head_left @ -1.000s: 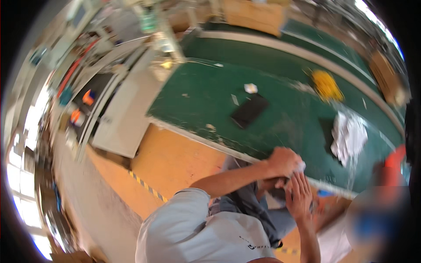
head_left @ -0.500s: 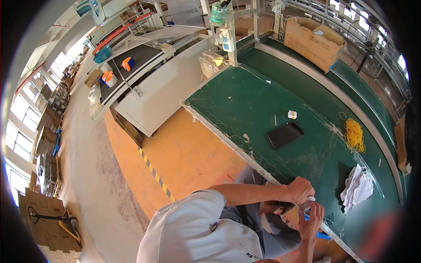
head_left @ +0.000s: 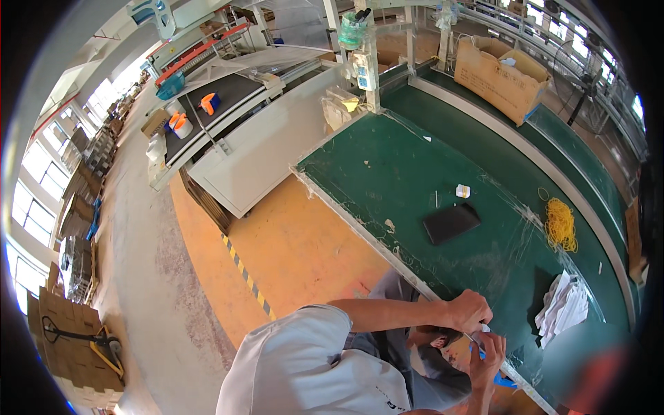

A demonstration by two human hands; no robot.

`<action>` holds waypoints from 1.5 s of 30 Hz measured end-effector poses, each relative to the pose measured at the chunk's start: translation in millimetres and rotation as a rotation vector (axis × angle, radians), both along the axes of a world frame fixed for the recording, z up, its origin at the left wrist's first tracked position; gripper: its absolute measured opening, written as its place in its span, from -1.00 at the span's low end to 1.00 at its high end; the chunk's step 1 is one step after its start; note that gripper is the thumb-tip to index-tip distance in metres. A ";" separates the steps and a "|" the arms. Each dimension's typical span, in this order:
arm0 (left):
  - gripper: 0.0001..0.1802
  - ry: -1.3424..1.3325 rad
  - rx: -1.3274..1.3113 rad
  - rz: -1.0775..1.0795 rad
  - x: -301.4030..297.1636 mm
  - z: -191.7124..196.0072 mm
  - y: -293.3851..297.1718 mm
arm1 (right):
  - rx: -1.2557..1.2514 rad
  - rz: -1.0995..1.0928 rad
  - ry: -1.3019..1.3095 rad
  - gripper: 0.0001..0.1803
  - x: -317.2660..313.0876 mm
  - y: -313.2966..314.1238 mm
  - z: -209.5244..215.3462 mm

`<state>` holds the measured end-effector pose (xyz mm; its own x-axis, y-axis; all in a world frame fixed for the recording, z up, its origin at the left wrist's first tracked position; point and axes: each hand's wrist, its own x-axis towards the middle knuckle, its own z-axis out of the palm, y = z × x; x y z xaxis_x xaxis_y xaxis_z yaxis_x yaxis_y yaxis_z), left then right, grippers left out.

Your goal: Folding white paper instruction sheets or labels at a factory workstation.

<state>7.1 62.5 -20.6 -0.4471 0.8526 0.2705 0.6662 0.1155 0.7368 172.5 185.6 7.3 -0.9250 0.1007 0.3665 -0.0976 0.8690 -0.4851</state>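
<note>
A dark flat case (head_left: 452, 223) lies untouched on the tabletop (head_left: 387, 159). At its near edge, the left hand (head_left: 470, 310) pinches a small white piece (head_left: 485, 328), not yet set down; the right hand (head_left: 490, 350) bends against it, grip unclear. White papers (head_left: 561, 309) lie beyond.

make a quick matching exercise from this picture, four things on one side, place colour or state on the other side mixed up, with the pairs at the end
Things
1. left hand
2. strands
3. carton
4. slab

Place, colour or state
A. yellow, in a tangle
B. black, lying flat on the table
C. next to the right hand
D. brown, open at the top

Pairs
1-C
2-A
3-D
4-B
</note>
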 end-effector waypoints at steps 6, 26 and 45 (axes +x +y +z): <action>-0.78 -0.021 -0.061 -0.001 -2.8 1.2 0.7 | -0.020 0.003 0.016 -0.65 -3.0 -1.5 5.4; -0.81 0.011 -0.092 -0.035 -6.3 8.5 -1.5 | -0.204 -0.067 -0.083 -0.81 -9.2 14.9 2.5; -0.78 0.170 0.133 -0.075 -1.8 -10.3 -12.4 | -0.454 -0.183 -0.211 -0.86 -31.7 20.3 5.0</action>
<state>5.3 50.0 -30.8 -0.3222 0.8335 0.4489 0.7853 -0.0295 0.6184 140.8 205.9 12.3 -0.9261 0.3731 0.0565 0.1764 0.5603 -0.8093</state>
